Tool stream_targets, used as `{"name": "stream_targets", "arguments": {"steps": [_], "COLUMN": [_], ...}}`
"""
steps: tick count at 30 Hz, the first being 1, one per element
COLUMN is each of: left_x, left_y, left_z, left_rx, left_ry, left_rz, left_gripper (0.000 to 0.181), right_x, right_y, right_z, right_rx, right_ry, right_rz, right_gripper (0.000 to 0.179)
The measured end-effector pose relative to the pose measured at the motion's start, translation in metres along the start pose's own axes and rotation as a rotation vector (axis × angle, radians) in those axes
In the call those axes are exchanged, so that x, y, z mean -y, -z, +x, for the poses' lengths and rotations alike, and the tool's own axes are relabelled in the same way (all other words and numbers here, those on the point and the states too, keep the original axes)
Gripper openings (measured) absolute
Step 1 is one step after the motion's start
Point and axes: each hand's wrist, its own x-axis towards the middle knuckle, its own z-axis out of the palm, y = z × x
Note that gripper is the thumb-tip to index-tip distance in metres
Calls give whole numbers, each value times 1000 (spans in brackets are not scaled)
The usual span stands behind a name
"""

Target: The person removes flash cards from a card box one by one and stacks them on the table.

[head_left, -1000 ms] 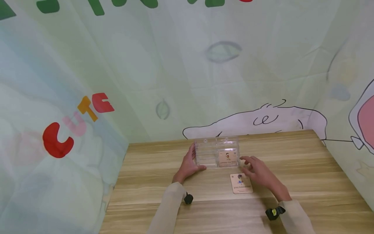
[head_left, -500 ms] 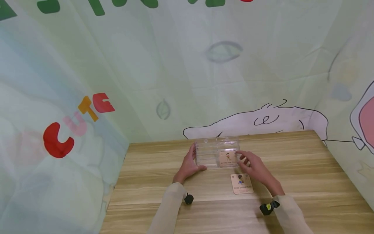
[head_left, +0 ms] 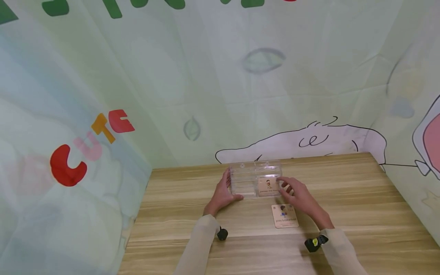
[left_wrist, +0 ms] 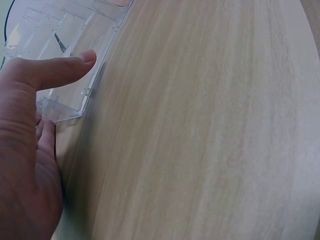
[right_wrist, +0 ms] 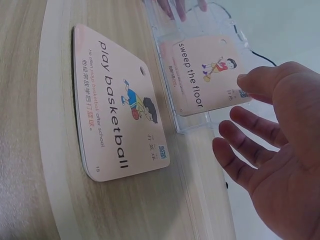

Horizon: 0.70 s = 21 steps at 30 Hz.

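A clear plastic holder (head_left: 243, 179) with stepped compartments stands near the table's back edge. My left hand (head_left: 221, 194) grips its left end, thumb along the front and fingers at the side. In the holder's right front compartment stands a flash card (right_wrist: 202, 75) reading "sweep the floor". My right hand (head_left: 299, 194) pinches that card's upper right corner, while its other fingers (right_wrist: 240, 142) curl loosely beside the holder's end. Another flash card (right_wrist: 120, 107), reading "play basketball", lies face up on the table in front; it looks thick, like a stack.
The wood-grain table (head_left: 172, 214) spreads around the holder. Behind it hangs a printed cloth backdrop (head_left: 206, 88) with a cartoon drawing and coloured letters. A black wrist device (head_left: 222, 233) sits at the left cuff, and a similar device (head_left: 313, 244) at the right.
My right hand has moved left from beside the holder to the corner of the "sweep the floor" card and stayed there. The left hand and the holder have not moved.
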Motion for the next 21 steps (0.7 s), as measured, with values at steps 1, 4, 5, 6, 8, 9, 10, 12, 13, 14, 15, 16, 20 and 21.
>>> {"name": "stream_targets", "arguments": {"steps": [1, 4, 5, 6, 8, 9, 10, 12, 13, 14, 15, 16, 20, 21], "left_x": [0, 0, 1, 1, 0, 0, 0, 0, 0, 0, 0, 0, 0, 1], "left_y": [0, 0, 1, 1, 1, 1, 1, 1, 1, 1, 0, 0, 0, 0], "left_z": [0, 0, -1, -1, -1, -1, -1, -1, -1, -1, 0, 0, 0, 1], "left_rx": [-1, -2, -4, -5, -2, -2, -1, -1, -1, -2, -3, -4, -10, -10], "left_ry": [-3, -8, -13, -17, -12, -11, -10, -10, -9, -13, -16, -17, -23, -21], "left_rz": [-2, -1, -3, -6, -4, -2, -3, -6, -7, -11, -16, -18, -23, -20], "left_gripper": [128, 128, 128, 128, 128, 128, 129, 129, 129, 129, 129, 129, 128, 128], "right_x": [0, 1, 1, 2, 3, 4, 4, 4, 4, 4, 3, 3, 0, -1], "right_y": [0, -1, -1, -1, -1, -1, -1, -1, -2, -2, -2, -2, -3, -3], "right_z": [0, 0, -1, -1, -1, 0, 0, 0, 0, 0, 0, 0, 0, 0], "right_rx": [2, 2, 0, -2, -9, -12, -14, -13, -13, -13, -13, -12, -12, -13], "right_ry": [-1, 1, 4, 6, 7, 6, 6, 1, -1, -2, -2, -2, 4, 5], "right_rz": [-2, -2, 1, 2, 7, 10, 11, 6, 4, 2, 1, -1, -5, -7], "right_gripper": [41, 40, 41, 42, 43, 43, 44, 44, 43, 43, 43, 42, 40, 40]}}
